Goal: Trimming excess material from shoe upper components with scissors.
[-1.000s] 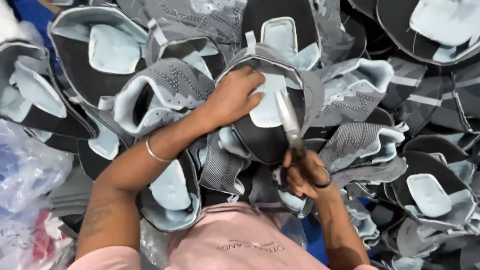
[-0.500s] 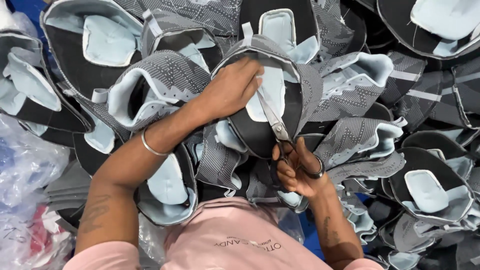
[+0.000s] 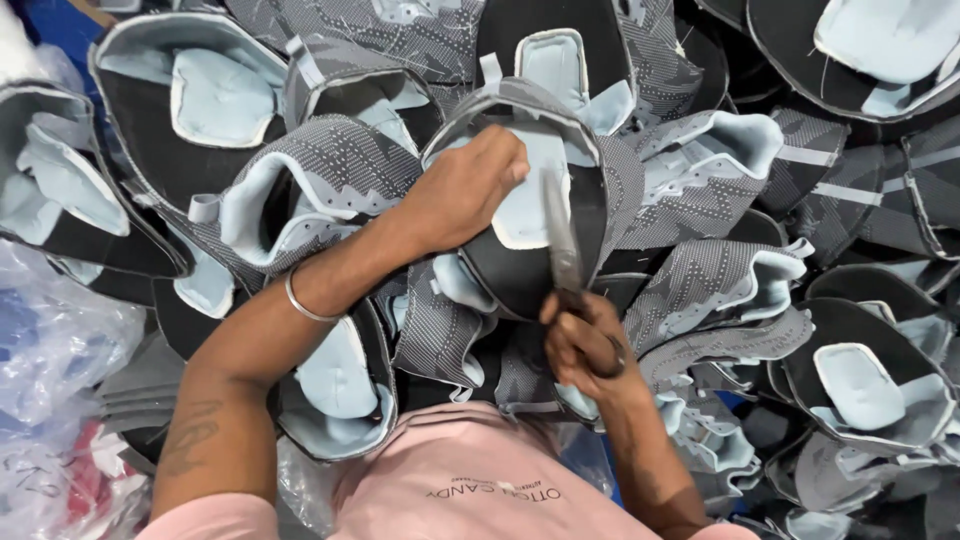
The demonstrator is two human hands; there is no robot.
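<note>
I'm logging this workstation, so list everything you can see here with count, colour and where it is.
shoe upper in hand: one, grey knit with pale blue lining, centre, gripped from above
scissors: one pair, metal, blades over the held upper's opening
other shoe uppers: many, too heaped to count, grey, black and pale blue, all around
plastic bags: clear, crumpled, lower left
bangle: one, silver, left wrist
pink shirt: bottom centre
left hand: on the held upper
right hand: in the scissor handles
</note>
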